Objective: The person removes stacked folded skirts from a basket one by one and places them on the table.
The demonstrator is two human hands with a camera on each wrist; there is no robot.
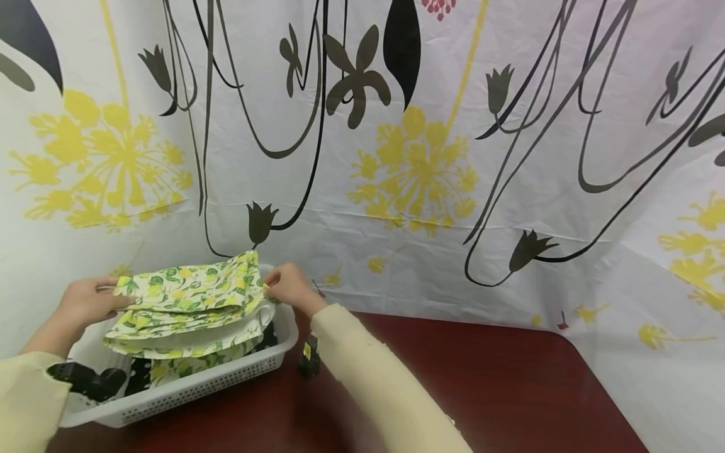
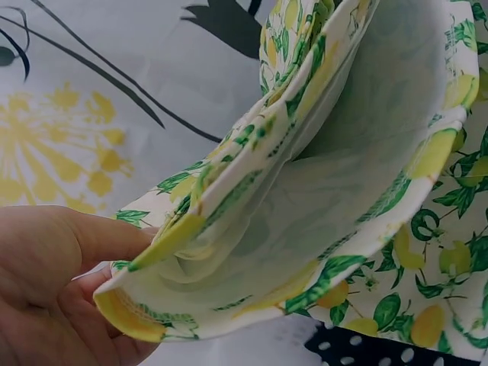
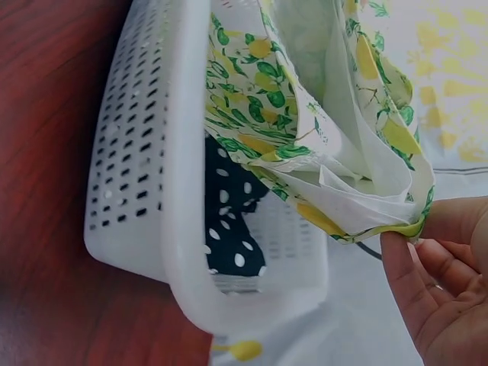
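Note:
A folded cloth with a lemon-and-leaf print [image 1: 187, 292] is held up over a white plastic basket [image 1: 198, 391], its white lining showing between the layers. My left hand [image 1: 90, 305] pinches its left edge; in the left wrist view the thumb [image 2: 114, 238] lies over the hem and the other fingers sit behind. At the opposite edge my right hand [image 1: 291, 288] pinches a corner between thumb and fingertips, as the right wrist view shows at the hem [image 3: 396, 229]. Under it, more lemon-print cloth [image 1: 189, 368] and a black cloth with white dots [image 3: 232, 221] lie in the basket.
The basket stands at the left of a dark red table [image 1: 481, 377]. Right behind the table hangs a white curtain [image 1: 362, 189] printed with flowers and vines. A small black device [image 1: 308, 357] is at my right wrist, another black one [image 1: 90, 380] at my left.

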